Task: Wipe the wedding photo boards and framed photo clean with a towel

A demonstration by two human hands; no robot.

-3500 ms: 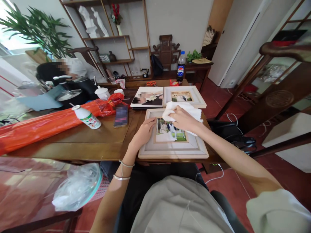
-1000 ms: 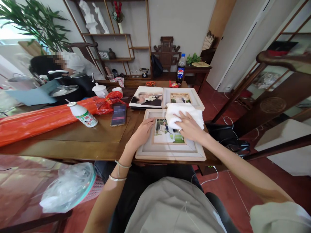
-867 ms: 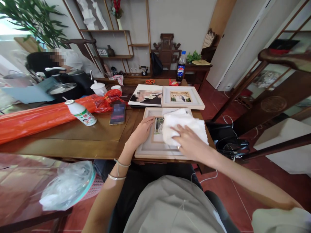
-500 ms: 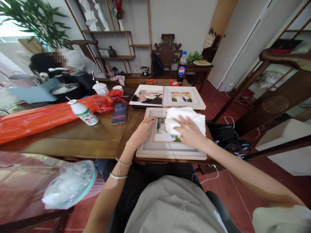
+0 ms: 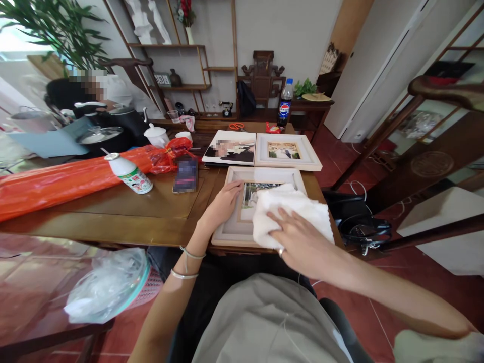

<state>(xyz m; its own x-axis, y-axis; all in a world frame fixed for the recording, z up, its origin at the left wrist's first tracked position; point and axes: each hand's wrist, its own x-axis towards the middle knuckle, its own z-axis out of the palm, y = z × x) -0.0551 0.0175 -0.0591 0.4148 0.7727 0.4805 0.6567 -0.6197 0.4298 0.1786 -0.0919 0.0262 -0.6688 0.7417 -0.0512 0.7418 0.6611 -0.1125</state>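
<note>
A pale framed photo (image 5: 233, 228) lies flat at the near edge of the wooden table (image 5: 113, 217). My left hand (image 5: 223, 204) rests on the frame's left side, fingers curled over its inner edge, steadying it. My right hand (image 5: 298, 237) presses flat, fingers spread, on a white cloth (image 5: 291, 209) that covers the frame's near right part. Only the photo's upper left shows beside the cloth.
Beyond lie a second framed photo (image 5: 287, 151) and a photo print (image 5: 230, 148). A phone (image 5: 186, 175), a white bottle (image 5: 130, 174) and a long orange plastic bag (image 5: 56, 184) sit to the left. A person sits far left behind pots. A black bag (image 5: 363, 227) lies on the floor at right.
My right hand has slid the white cloth from the frame's far right toward me, to its near right edge. My left hand has stayed on the frame's left side.
</note>
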